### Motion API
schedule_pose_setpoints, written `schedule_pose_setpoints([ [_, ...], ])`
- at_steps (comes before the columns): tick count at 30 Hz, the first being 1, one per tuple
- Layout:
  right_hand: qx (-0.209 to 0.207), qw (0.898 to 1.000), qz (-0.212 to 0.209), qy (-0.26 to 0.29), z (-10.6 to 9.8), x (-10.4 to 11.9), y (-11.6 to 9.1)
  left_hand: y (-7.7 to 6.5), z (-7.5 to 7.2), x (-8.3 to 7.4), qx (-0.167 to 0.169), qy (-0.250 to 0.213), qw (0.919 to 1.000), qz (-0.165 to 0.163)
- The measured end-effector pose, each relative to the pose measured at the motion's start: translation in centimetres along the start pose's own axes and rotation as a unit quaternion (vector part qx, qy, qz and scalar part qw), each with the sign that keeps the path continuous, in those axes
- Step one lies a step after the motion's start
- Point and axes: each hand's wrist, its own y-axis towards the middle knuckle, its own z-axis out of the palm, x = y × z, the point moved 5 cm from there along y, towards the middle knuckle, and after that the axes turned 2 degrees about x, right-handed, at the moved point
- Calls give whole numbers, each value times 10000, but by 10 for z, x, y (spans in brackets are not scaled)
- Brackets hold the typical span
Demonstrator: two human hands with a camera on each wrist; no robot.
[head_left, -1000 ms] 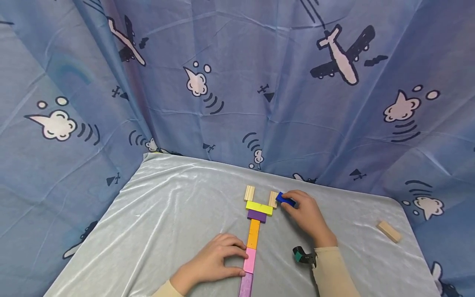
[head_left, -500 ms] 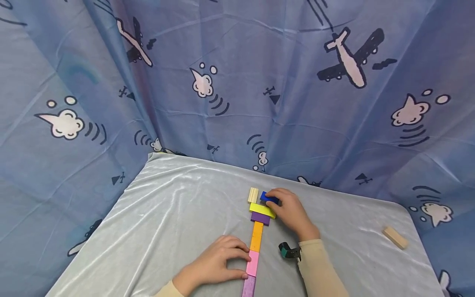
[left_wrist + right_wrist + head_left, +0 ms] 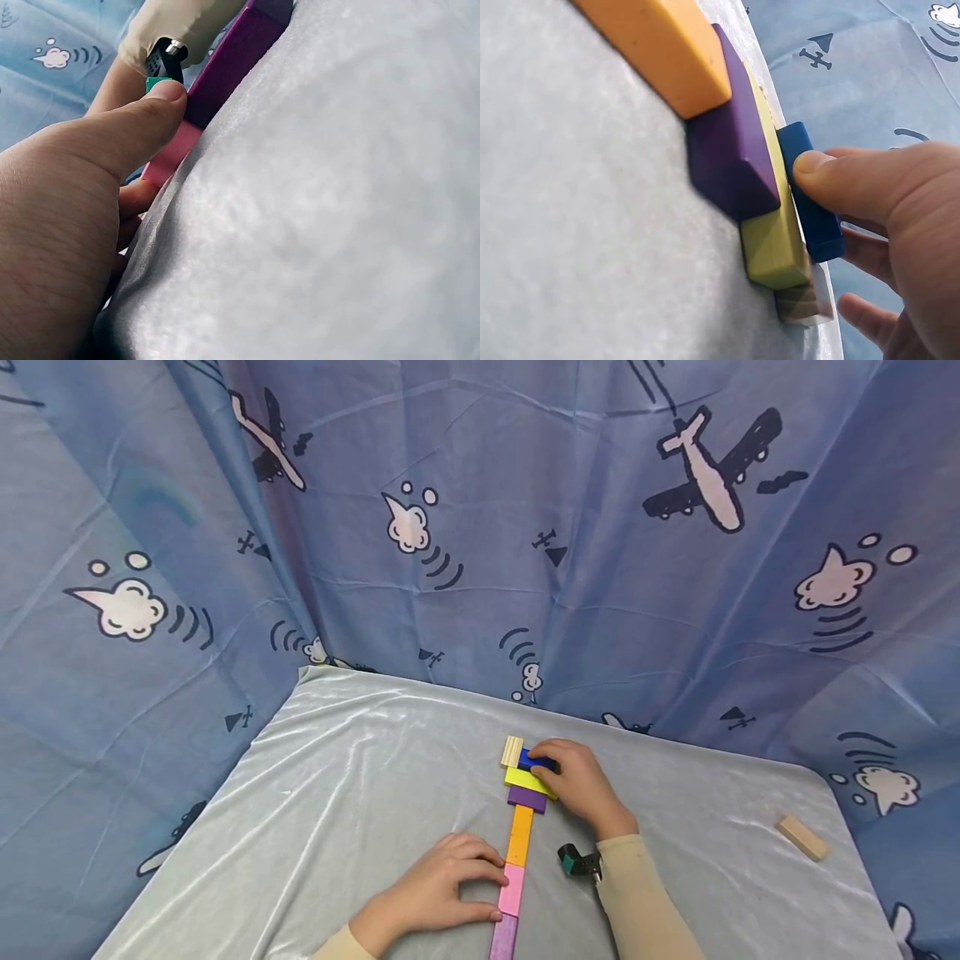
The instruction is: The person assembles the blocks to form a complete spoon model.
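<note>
My right hand (image 3: pixel 573 777) pinches a blue block (image 3: pixel 810 195) between thumb and fingers, beside the yellow block (image 3: pixel 529 780). In the head view the blue block's left end is at a plain wooden block (image 3: pixel 512 752). A second plain block (image 3: pixel 806 304) shows partly below the blue one in the right wrist view; the hand hides it in the head view. A dark purple block (image 3: pixel 527 798), an orange block (image 3: pixel 520 835), a pink block (image 3: pixel 512 890) and a lilac block (image 3: pixel 502 939) continue the row. My left hand (image 3: pixel 435 885) touches the pink block's left side with relaxed fingertips; its thumb touches near the pink-lilac joint.
A loose plain wooden block (image 3: pixel 802 837) lies at the right on the grey cloth-covered table (image 3: pixel 360 793). A blue curtain (image 3: pixel 450 527) with printed planes hangs behind and at the sides. A black wrist camera (image 3: pixel 577 862) sticks out from the right sleeve.
My right hand has carried the blue block leftward, from right of the second plain block to the left plain block. The left hand stays at the pink block. The head view has shifted slightly.
</note>
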Motion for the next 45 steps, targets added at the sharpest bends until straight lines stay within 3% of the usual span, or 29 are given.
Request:
schedule_pose_setpoints([
  [7,70,10000,3,-58,1,1,1,0,-1,0,90,-82,9999,-112],
  [17,101,9999,-58,18,3,1,-1,1,-1,-1,29,-1,10000,13],
  [24,91,9999,45,84,5,-2,-5,0,3,3,188,-232,9994,-194],
  [30,82,9999,76,46,4,-3,-6,0,4,3,21,-107,9999,-27],
  [38,-99,9999,-57,4,-5,-4,-27,-1,9,-1,14,-171,9999,11],
  [45,-448,9988,156,-83,-23,-5,-73,0,4,-1,-44,-130,9999,25],
])
